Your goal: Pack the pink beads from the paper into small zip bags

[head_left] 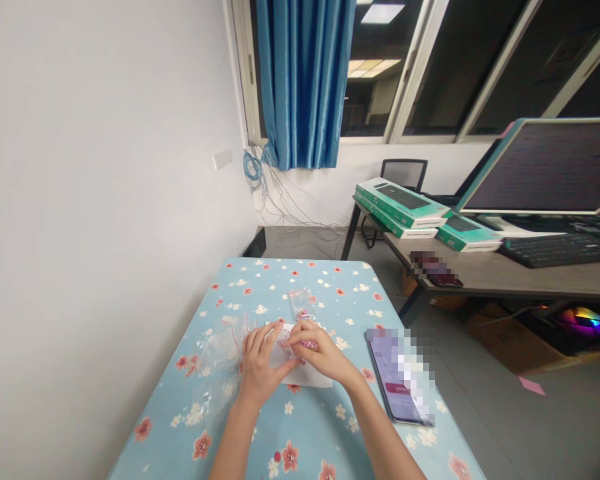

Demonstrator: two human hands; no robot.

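A white sheet (pixel 314 378) lies on the flowered table, partly hidden under both hands. My left hand (pixel 261 360) rests on its left side, fingers stretched out and thumb reaching toward the right hand. Over the middle of the sheet, my right hand (pixel 317 350) is closed in a pinch. A small pink-and-white patterned item (pixel 309 345) shows between its fingers; its kind is too small to tell. Just beyond the hands lies a small clear plastic bag (pixel 301 303) with reddish bits at its near end. More clear plastic bags (pixel 215 353) lie left of my left hand.
A phone (pixel 397 380) with a lit screen lies at the table's right side. A small red piece (pixel 277 457) is near the front of the blue flowered tablecloth (pixel 230 447). At right, a desk holds keyboard boxes (pixel 403 203), a keyboard (pixel 560 248) and a monitor (pixel 545 167). A wall (pixel 105 200) borders the left.
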